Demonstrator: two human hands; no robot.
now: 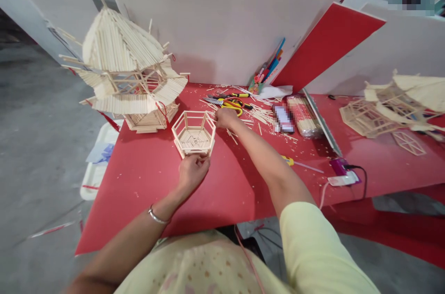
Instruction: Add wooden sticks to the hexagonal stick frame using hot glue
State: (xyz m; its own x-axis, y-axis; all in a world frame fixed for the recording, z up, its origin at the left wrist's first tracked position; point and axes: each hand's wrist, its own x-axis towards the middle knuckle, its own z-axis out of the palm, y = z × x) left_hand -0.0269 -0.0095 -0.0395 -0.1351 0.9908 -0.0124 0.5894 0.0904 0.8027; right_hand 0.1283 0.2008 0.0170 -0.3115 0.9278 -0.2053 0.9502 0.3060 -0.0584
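A small hexagonal frame of thin wooden sticks point(195, 141), with a patterned stick floor and open sides, stands on the red tabletop. My left hand point(193, 171) grips its near edge with thumb and fingers. Just right of the frame, my right hand point(226, 118) is closed, its fingertips down by the frame's right corner and the loose sticks point(260, 115). What those fingers hold, if anything, is hidden. Yellow-handled scissors point(231, 105) and pliers point(239, 95) lie right behind my right hand.
A tall stick-built pagoda model point(121, 53) stands at left. Behind are a pen holder point(256, 83) and a white partition point(215, 15). To the right lie a phone point(283, 118), a wrapped stick bundle point(304, 115), a glue gun point(288, 160), a power strip point(342, 179) and another stick model point(375, 108).
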